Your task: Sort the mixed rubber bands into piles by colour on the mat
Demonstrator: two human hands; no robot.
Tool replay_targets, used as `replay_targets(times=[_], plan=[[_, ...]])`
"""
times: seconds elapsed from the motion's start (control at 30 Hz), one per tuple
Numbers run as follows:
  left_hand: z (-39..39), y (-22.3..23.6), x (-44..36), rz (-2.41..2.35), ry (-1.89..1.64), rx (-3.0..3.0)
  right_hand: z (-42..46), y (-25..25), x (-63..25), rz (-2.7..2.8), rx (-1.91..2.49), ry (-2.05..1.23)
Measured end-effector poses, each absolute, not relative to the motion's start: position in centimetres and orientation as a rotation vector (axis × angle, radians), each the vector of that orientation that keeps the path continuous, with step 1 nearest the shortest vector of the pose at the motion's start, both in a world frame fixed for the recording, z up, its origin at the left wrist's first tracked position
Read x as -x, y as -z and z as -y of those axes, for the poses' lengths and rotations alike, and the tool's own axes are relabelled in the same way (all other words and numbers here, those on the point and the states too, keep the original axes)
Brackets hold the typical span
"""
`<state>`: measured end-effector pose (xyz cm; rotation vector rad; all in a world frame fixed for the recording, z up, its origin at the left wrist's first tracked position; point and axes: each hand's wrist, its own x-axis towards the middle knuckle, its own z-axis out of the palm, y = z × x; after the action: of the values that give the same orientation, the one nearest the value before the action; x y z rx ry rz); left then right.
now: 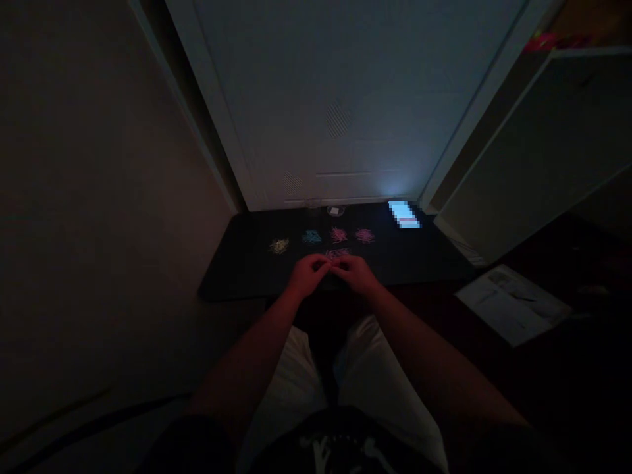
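Thumb and fingers pinched, my left hand [308,275] meets my right hand [354,271] at the fingertips, over the near side of a dark table [237,273]. Anything between the fingertips is too small and dim to make out. Just beyond them lies a pile of thin pinkish-purple sticks [338,253], partly covered by my hands. Farther back, small heaps of similar thin pieces sit in a row: a yellowish heap [279,245], a blue heap [311,236], a red-pink heap [338,234] and a pink heap [365,235].
A lit phone [404,214], its screen blurred, lies at the back right of the table. A small clear dish [335,210] with something white stands at the back edge, against a pale panel [345,99]. A printed sheet [511,303] lies lower right. The room is dim.
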<state>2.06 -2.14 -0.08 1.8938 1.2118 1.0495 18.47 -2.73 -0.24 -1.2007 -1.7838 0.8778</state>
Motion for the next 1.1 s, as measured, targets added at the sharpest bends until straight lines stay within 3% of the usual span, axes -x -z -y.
replay_targets(times=[1.1], plan=[[2.14,-0.15,-2.07,-1.258,-1.062,-1.828,2.39,0.54,-18.89,1.699,1.227,-0.882]])
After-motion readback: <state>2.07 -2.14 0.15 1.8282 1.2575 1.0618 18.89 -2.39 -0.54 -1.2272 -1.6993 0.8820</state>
